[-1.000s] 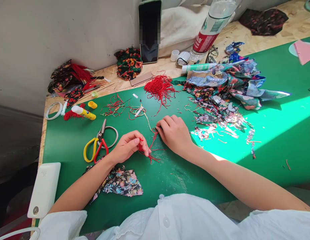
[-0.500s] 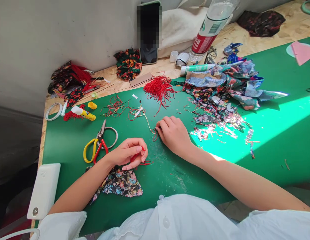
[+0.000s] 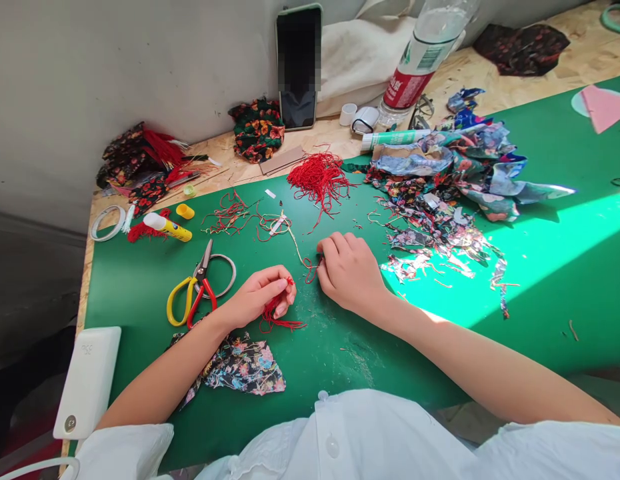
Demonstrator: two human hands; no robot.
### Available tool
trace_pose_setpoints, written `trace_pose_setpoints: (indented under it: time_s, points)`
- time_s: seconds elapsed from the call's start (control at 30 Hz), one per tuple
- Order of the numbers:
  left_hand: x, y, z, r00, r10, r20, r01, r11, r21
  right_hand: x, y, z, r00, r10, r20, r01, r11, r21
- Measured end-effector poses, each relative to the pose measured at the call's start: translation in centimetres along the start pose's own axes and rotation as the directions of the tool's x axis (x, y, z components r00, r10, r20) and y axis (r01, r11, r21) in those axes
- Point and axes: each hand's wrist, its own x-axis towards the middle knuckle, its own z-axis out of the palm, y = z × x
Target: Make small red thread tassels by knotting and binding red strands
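My left hand (image 3: 263, 293) has its thumb and fingers closed on a red thread tassel (image 3: 280, 321), whose loose strands hang down onto the green mat. To its right, my right hand (image 3: 350, 275) rests on the mat with fingers curled, back of the hand up. Its fingertips are hidden beside a thin red cord (image 3: 309, 267), which joins a pale twisted string (image 3: 294, 235). What those fingers hold, if anything, does not show. Under my left forearm lies a flowered cloth piece (image 3: 247, 365). Scissors (image 3: 197, 283) with yellow and red handles lie open over a wire ring (image 3: 230, 267).
A heap of red threads (image 3: 320, 177) lies ahead of my hands. Cloth scraps (image 3: 440, 167) cover the right middle. At left are a glue stick (image 3: 167, 227), a tape roll (image 3: 108, 223) and a white power bank (image 3: 87, 380). A phone (image 3: 299, 107) and a bottle (image 3: 413, 73) stand behind.
My left hand has turned and closed more, showing more of the red tassel below it. My right hand has shifted slightly right, a little off the red cord.
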Motion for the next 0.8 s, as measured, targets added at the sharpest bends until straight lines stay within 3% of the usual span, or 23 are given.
trace_pose_setpoints:
  time_s: [0.6, 0.8]
  points:
    - [0.1, 0.3, 0.2, 0.998, -0.046, -0.039, 0.045, 0.999, -0.017, 0.5, 1.2, -0.2, 0.995, -0.009, 0.097, 0.004, 0.999, 0.044]
    - [0.2, 0.2, 0.2, 0.998, -0.050, -0.036, 0.049, 0.999, -0.020, 0.5, 1.3, 0.2, 0.997, -0.016, 0.072, 0.012, 0.998, 0.060]
